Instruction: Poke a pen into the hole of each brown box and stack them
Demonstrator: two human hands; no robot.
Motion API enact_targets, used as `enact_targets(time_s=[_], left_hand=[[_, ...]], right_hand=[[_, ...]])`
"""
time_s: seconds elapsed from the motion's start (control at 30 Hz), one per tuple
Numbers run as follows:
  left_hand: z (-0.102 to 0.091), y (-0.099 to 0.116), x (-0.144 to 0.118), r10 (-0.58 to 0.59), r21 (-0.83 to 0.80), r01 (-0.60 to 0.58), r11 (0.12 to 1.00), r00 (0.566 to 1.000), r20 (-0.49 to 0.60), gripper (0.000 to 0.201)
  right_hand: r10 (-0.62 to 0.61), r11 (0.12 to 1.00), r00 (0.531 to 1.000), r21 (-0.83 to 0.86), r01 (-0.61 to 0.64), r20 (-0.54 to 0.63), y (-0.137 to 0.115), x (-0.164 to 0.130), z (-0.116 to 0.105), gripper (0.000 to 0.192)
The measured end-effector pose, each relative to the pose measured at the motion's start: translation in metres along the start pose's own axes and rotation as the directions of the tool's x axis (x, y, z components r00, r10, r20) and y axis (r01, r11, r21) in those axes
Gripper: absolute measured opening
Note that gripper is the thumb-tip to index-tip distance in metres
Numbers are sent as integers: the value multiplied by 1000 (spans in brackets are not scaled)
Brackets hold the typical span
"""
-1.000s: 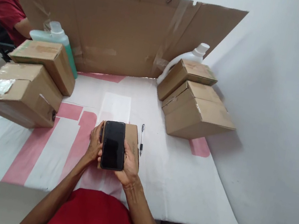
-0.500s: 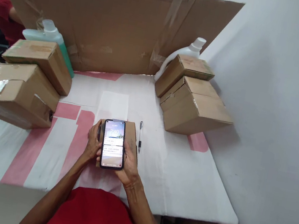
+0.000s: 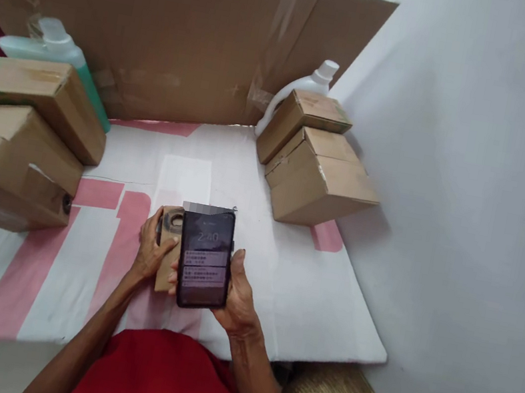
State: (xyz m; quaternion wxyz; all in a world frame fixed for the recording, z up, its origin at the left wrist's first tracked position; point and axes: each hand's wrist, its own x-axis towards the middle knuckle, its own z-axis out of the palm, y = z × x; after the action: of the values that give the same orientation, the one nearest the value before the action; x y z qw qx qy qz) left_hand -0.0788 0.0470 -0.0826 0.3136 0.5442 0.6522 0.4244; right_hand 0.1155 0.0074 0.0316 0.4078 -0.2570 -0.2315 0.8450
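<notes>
My right hand [image 3: 241,301] grips a black smartphone [image 3: 204,261] upright from below and the right, its thumb by the right edge. The dimmed lock screen reads 2:40. Beneath and left of the phone lies a small brown cardboard box [image 3: 163,279] with a dark ring mark near its top end. My left hand [image 3: 151,251] holds this box by its left side, fingers along the edge and thumb on top. The phone covers the box's right part. Only a tiny dark tip shows above the phone's top right corner.
Two cardboard boxes and a green bottle [image 3: 93,89] stand at the left. At the right are a larger box [image 3: 304,190], a smaller box [image 3: 300,122] and a white bottle [image 3: 315,84]. A cardboard panel [image 3: 168,38] closes the back; a white wall [image 3: 480,228] rises right.
The phone has shifted right and nearer me, off the box's left part, and its screen has dimmed. The pen beside the box is now hidden behind it. The view has turned slightly right.
</notes>
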Motion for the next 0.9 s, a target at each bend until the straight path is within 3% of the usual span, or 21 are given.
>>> enact_targets(time_s=[0.1,0.2,0.23,0.3,0.37,0.43,0.6,0.77,0.9], left_hand=[[-3,1,2,-37,-12,37,999,998,41,85],[-5,3,4,-40,-29,42,999,998,55,88],[-6,4,4,-41,-34,43,999,997,59,88],[-7,5,4,-41,-37,44,998,997,67,89],[-7,6,4,-39,-31,42,999,997,70,89],[-7,6,4,-36,-23,38,999,997,70,89],[-5,3,4,-50,-54,52,997,997,53,92],[-14,2,-6,-26,-250,40,968,998,58,90],[-28,3,-27,49,-217,-32,976,996,74,85]], right_hand=[[-63,997,997,-49,61,-38,-15,-17,-6,86],[-164,979,961,-158,131,-222,-26,-24,-30,85],[-238,957,917,-239,165,-321,-28,-24,-43,79],[-434,848,765,-503,168,-476,-30,-22,-75,65],[-604,646,619,-763,11,-502,-30,-20,-107,56],[-671,483,557,-859,-171,-489,-27,-20,-134,55],[-708,365,500,-865,-345,-498,-18,-21,-162,49],[-752,251,451,-842,-478,-480,-15,-19,-163,35],[-770,203,426,-814,-544,-476,-12,-14,-161,35]])
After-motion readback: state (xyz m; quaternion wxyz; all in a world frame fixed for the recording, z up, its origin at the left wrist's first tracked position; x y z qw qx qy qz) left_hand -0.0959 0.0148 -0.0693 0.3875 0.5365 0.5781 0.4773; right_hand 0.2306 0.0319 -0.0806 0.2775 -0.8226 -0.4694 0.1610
